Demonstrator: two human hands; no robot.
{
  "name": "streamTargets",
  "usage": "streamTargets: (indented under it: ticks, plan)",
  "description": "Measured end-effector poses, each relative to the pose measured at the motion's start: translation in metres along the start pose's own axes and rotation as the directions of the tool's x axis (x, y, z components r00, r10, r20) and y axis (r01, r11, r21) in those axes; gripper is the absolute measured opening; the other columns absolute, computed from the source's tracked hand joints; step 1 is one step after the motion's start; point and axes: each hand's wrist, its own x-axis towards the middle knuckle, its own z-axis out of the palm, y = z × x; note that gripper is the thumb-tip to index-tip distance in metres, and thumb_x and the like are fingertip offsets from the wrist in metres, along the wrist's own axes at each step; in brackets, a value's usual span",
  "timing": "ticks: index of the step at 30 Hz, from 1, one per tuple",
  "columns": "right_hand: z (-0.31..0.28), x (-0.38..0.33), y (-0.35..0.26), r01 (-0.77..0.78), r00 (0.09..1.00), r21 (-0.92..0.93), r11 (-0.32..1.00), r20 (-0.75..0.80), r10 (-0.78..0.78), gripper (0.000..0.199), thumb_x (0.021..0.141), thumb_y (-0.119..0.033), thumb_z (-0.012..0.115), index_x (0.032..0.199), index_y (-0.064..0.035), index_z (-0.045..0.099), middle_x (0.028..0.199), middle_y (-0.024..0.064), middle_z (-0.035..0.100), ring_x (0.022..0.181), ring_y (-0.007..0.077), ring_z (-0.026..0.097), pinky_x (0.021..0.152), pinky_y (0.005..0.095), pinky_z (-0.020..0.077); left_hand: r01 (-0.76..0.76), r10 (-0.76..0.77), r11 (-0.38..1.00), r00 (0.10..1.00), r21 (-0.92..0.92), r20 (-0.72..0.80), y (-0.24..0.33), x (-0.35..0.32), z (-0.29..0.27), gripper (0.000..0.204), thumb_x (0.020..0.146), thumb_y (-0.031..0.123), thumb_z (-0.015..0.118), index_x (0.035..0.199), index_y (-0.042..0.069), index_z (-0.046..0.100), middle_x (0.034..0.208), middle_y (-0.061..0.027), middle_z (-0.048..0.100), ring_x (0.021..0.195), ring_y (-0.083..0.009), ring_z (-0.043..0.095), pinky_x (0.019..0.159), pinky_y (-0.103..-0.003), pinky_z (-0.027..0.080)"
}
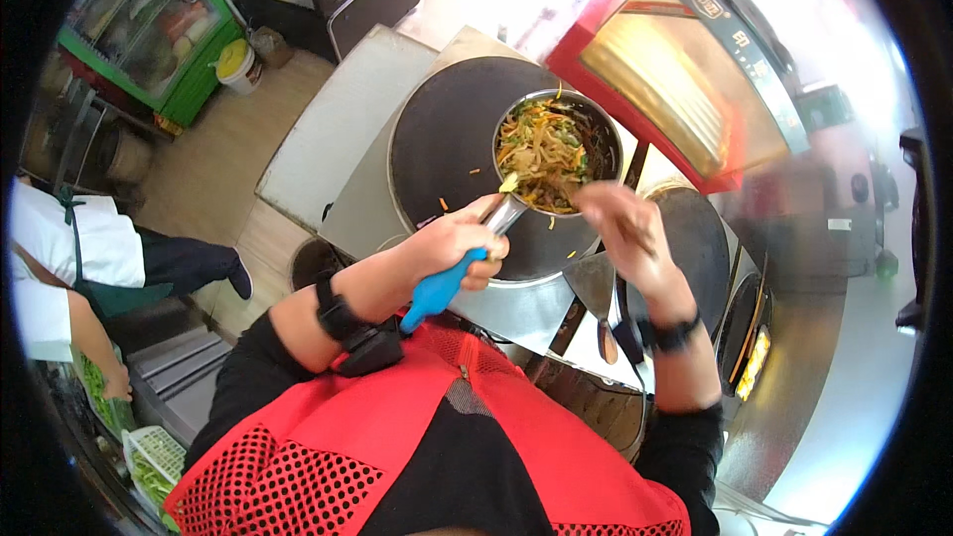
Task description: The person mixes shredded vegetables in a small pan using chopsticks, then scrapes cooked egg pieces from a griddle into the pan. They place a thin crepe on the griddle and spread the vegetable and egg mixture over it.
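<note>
Two hands work over a round black griddle (pixel 447 144) set in the steel worktop (pixel 342 213); my left hand (pixel 459 243) is clenched around the blue handle (pixel 442 288) of a metal pan (pixel 608 134), which is held above the griddle's right part; the pan holds mixed noodles and shredded vegetables (pixel 546 154); my right hand (pixel 623 223) hovers at the pan's near rim, blurred, so I cannot tell whether it grips anything; a red-framed glass case (pixel 675 79) stands behind; another person in a white top (pixel 60 248) stands at far left.
</note>
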Motion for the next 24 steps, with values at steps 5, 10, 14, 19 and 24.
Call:
streamTargets:
  ticks: [5,10,14,19,24]
  plan:
    - [-0.029,-0.011,-0.032,0.095,0.981,-0.081,0.992,0.175,-0.079,0.007,0.089,0.000,0.061,0.095,0.0013,0.065,0.092,0.0140,0.068,0.085,0.0246,0.066,0.076,0.0358,0.0523,0.027,-0.024,0.999,0.994,0.024,-0.103,0.006,-0.023,-0.013,0.069,0.091,0.006,0.052,0.151,0.018,0.020,0.074,0.0008,0.044,0.052,-0.0077,0.040,0.044,-0.024,0.034]
    - [-0.014,0.005,0.012,0.057,0.998,-0.112,0.992,-0.010,-0.058,0.013,0.091,0.005,0.058,0.101,0.0013,0.066,0.093,0.0125,0.068,0.081,0.0167,0.063,0.072,0.0285,0.0491,0.075,-0.070,0.996,0.993,0.052,-0.095,0.004,-0.012,-0.002,0.071,0.091,0.006,0.053,0.152,0.019,0.019,0.074,0.0008,0.044,0.053,-0.0078,0.041,0.045,-0.023,0.035]
    - [-0.013,-0.003,-0.016,0.153,0.981,-0.094,0.984,0.137,-0.139,0.012,0.093,0.001,0.058,0.102,0.0008,0.066,0.091,0.0118,0.066,0.081,0.0173,0.062,0.071,0.0286,0.0490,0.031,-0.031,0.999,0.995,-0.008,-0.100,0.005,-0.015,0.000,0.075,0.090,0.004,0.052,0.154,0.021,0.015,0.073,0.0006,0.043,0.054,-0.0075,0.041,0.045,-0.023,0.036]
    - [-0.028,-0.013,-0.012,0.092,0.990,-0.107,0.990,0.115,-0.080,0.006,0.092,-0.001,0.061,0.096,0.0009,0.065,0.095,0.0123,0.068,0.082,0.0210,0.063,0.072,0.0313,0.0503,0.066,-0.068,0.997,0.994,-0.029,-0.084,0.007,-0.023,-0.013,0.075,0.089,0.005,0.052,0.153,0.020,0.016,0.073,0.0000,0.044,0.055,-0.0076,0.041,0.046,-0.022,0.035]
    - [-0.011,-0.001,0.018,-0.014,1.000,-0.053,0.998,-0.018,0.013,0.010,0.090,-0.001,0.061,0.100,0.0009,0.064,0.095,0.0126,0.067,0.087,0.0256,0.064,0.076,0.0331,0.0513,0.032,-0.030,0.999,0.997,0.023,-0.074,0.004,0.012,-0.004,0.068,0.089,0.005,0.054,0.148,0.016,0.023,0.074,-0.0009,0.045,0.053,-0.0077,0.041,0.045,-0.022,0.035]
